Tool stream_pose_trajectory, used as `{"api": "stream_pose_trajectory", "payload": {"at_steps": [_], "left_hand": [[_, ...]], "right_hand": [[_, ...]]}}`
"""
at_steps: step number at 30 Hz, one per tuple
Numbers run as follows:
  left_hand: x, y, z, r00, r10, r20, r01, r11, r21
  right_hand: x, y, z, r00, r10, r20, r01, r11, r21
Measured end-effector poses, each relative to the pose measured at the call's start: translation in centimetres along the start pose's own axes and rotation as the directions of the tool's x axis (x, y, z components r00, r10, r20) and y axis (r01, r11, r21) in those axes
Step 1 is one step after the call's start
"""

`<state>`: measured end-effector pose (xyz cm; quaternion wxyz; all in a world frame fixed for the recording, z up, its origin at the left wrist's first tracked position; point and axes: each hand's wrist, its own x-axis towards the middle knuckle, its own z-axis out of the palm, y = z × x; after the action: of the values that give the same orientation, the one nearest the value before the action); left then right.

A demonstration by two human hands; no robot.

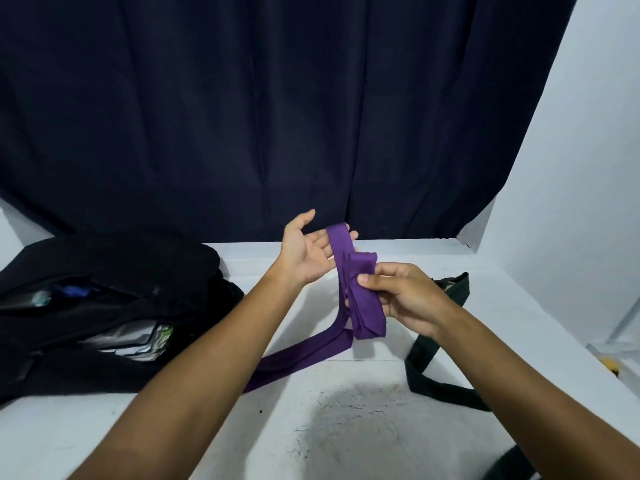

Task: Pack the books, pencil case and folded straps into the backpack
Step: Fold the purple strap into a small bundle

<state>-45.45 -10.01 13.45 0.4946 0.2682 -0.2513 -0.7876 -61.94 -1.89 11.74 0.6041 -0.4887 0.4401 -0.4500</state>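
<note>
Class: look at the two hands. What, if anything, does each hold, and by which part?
The right hand pinches the long purple fabric strap at its folded bundle. The open left hand only supports the strap's upper loop across its fingers.

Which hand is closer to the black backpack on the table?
Left. The left hand is open just right of the backpack; the right hand, gripping the purple strap, lies farther right.

Improvised indoor recording corner with a draped backdrop, not a furnished home room or workshop.

A dark navy curtain (277,109) hangs in folds across the whole rear of the view, meeting a plain white table (346,438) whose surface shows a grey scuffed patch near the front. A bare pale wall (595,140) closes the right side. The setting has no visible furniture or fittings that mark it as a kitchen, office or shop.
</note>
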Motion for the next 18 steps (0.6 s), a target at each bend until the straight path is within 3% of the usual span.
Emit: {"api": "stream_pose_trajectory", "payload": {"at_steps": [4,9,18], "left_hand": [[-0.6,-1.0,-0.8,0.994,-0.034,0.103,0.023,0.994,0.109],[-1.1,-1.7,-1.5,0.961,-0.101,0.257,0.038,0.97,0.239],[-1.6,-2.5,-1.4,0.881,-0.089,0.465,-0.088,0.935,0.344]], "right_hand": [[0.0,0.0,-0.2,1.0,-0.015,0.012,0.015,0.999,-0.03],[0.5,-1.0,-0.6,0.995,-0.069,-0.076,0.065,0.996,-0.063],[1.4,-1.3,0.2,0.975,-0.062,-0.215,0.027,0.986,-0.163]]}}
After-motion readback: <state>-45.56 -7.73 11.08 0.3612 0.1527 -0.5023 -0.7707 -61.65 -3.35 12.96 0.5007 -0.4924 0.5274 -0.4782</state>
